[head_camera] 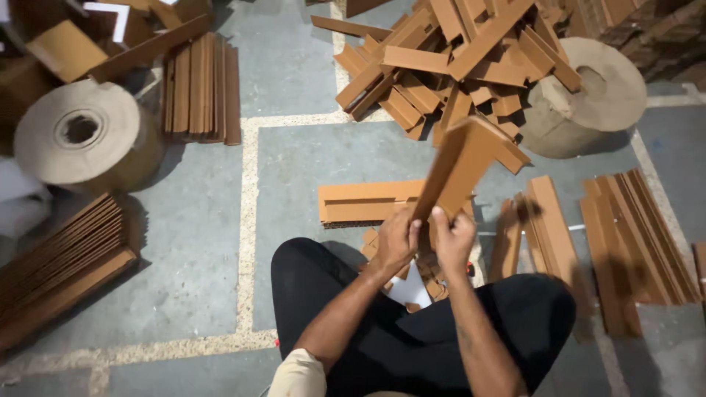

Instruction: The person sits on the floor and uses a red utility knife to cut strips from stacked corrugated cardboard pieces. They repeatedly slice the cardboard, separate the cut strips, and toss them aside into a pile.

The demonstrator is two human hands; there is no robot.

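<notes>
I sit on the floor with black trousers (382, 323) over my knees. My left hand (396, 241) and my right hand (454, 237) both grip the lower end of a long brown cardboard angle strip (460, 165), which tilts up and to the right and is blurred. Below my hands lie small cardboard offcuts (430, 283) and a white scrap (412, 290). A flat folded cardboard piece (364, 202) lies on the floor just beyond my left hand.
A loose heap of cardboard strips (448, 59) lies ahead. Paper rolls stand at the left (81, 136) and upper right (596, 95). Stacked strips lie at the right (636, 235), upper left (200, 88) and lower left (55, 268). The grey floor (198, 242) has pale painted lines.
</notes>
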